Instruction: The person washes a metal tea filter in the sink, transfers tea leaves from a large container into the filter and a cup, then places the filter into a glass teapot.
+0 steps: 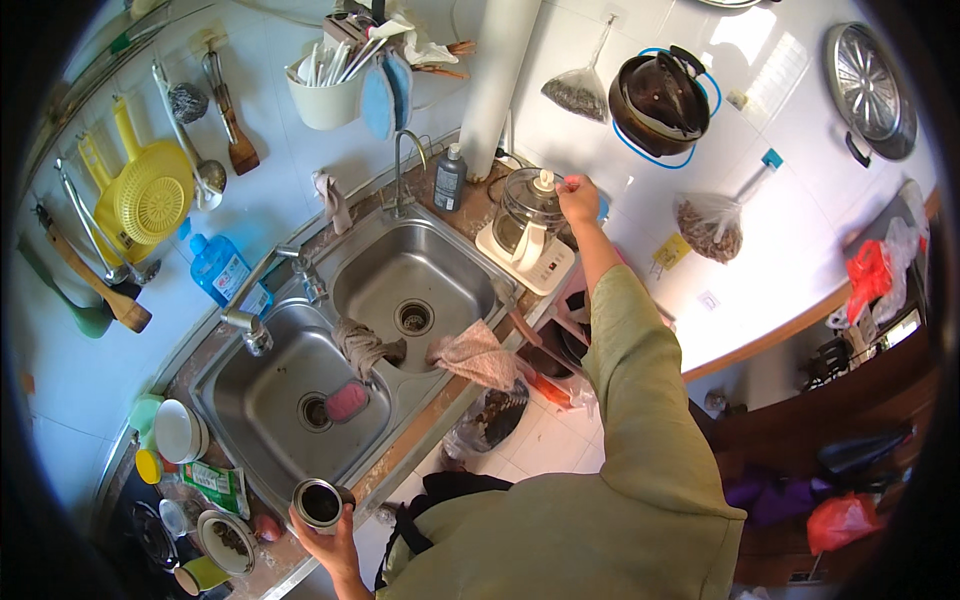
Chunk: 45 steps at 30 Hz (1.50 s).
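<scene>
My left hand [334, 541] is wrapped around a round metal cup [319, 504] with a dark inside, above the counter's front edge near the left sink basin. My right hand [579, 199] reaches to the far right end of the counter, its fingertips at the cream knob of a clear lid [543, 181]. That lid is on a glass electric kettle [511, 230] with a cream handle, standing on a cream base [551, 271] with a control panel. Whether the fingers grip the knob or only touch it is hard to tell.
A double steel sink [409, 251] fills the middle, with a grey cloth [364, 346] over its divider and a pink cloth [474, 354] on the front rim. A pink sponge [346, 402] lies in the left basin. Bowls [180, 431], a green packet [217, 486] and a dark bottle [450, 178] stand nearby.
</scene>
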Available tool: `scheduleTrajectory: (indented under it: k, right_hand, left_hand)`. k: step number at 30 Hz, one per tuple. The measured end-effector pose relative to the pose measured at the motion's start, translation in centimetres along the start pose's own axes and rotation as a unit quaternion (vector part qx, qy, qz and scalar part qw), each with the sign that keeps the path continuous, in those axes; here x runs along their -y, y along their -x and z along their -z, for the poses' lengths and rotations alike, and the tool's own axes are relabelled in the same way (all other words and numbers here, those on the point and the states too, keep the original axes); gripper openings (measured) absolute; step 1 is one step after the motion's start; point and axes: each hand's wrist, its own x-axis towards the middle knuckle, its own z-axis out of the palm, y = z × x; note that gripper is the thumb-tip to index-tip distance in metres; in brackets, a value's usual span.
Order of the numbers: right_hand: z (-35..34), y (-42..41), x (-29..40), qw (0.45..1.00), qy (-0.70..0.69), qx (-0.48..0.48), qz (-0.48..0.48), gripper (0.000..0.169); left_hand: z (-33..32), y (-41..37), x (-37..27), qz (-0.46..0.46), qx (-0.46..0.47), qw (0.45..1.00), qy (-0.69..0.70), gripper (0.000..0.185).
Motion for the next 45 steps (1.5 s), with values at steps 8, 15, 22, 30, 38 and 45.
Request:
scheduleTrajectory:
  k: [8,15,22,30,38,45]
  right_hand:
    - [-3.0,-3.7,-0.3,0.983,0.151,0.093,-0.044,0.043]
    - [-2.8,-4.6,0.3,0.999,0.016,0.034,-0.036,0.029]
    - [2.4,2.0,9.2,0.955,-0.21,0.204,0.047,0.029]
    - [3.2,24.6,18.5,0.74,-0.427,0.515,-0.071,0.019]
    - [1.2,33.3,21.1,0.652,-0.386,0.653,-0.005,0.023]
    - [0.8,35.0,21.8,0.651,-0.363,0.667,0.022,0.026]
  left_hand:
    - [-4.6,0.0,-2.6,0.014,0.034,0.999,-0.037,0.06]
    - [-5.8,-0.9,-3.0,-0.04,0.036,0.995,-0.084,0.061]
    - [-7.6,-4.0,-5.0,-0.066,0.09,0.993,-0.03,0.058]
    - [-8.9,-7.0,-5.4,-0.101,0.09,0.991,0.004,0.055]
    - [-6.9,-7.1,-4.3,-0.129,0.058,0.989,-0.034,0.062]
    - [-5.2,-7.6,-3.8,-0.162,0.042,0.985,-0.046,0.059]
